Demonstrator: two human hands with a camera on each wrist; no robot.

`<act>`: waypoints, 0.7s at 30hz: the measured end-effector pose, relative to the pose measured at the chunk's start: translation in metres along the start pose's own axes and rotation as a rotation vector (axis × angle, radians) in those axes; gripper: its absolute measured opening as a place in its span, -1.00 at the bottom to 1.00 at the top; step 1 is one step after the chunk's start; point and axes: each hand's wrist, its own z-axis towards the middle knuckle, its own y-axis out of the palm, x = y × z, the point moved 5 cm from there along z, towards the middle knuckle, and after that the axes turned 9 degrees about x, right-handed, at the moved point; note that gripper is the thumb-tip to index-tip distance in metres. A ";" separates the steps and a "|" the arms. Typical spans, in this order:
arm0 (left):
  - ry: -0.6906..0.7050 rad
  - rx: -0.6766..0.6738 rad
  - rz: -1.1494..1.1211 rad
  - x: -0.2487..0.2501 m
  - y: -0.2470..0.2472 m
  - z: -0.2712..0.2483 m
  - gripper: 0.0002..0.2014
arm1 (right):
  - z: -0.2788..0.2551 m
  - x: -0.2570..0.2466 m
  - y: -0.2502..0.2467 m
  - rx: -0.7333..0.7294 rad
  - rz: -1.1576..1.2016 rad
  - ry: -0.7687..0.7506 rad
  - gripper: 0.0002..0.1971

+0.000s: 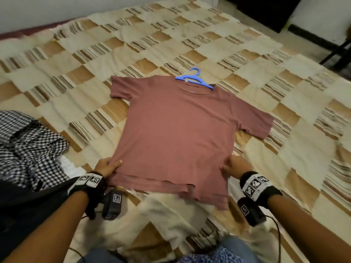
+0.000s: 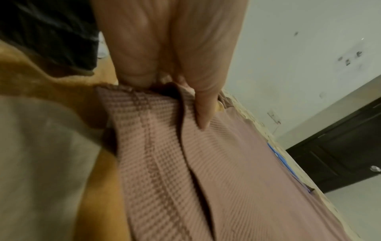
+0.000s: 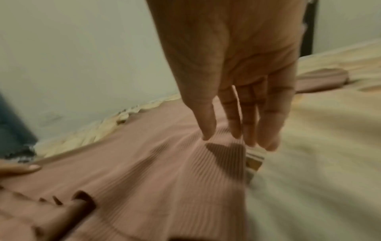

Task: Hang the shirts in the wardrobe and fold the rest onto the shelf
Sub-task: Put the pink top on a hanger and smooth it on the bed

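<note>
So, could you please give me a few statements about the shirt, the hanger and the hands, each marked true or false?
1. The shirt lies spread flat on the quilt. True.
2. The hanger is red. False: it is blue, with its hook sticking out past the collar.
3. The left hand grips the shirt near the hem. True: in the left wrist view its fingers pinch a fold of the cloth.
4. The right hand is lifted well clear of the shirt. False: it is at the shirt's other side edge, fingers straight, tips at the cloth.
5. A checked garment lies on top of the shirt. False: it lies apart, to the left.
</note>
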 end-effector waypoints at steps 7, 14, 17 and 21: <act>0.050 0.118 0.028 0.015 -0.005 -0.007 -0.60 | -0.032 0.010 0.062 -0.248 0.362 0.264 -0.40; 0.074 0.225 -0.010 0.005 -0.022 -0.016 -0.69 | -0.043 0.033 0.050 -0.296 0.656 0.426 -0.89; 0.085 0.261 0.043 -0.004 -0.033 -0.018 -0.73 | -0.047 0.073 0.036 -0.339 0.515 0.446 -0.80; 0.087 0.234 0.111 -0.016 -0.035 -0.017 -0.77 | -0.056 0.103 0.030 -0.358 0.384 0.446 -0.77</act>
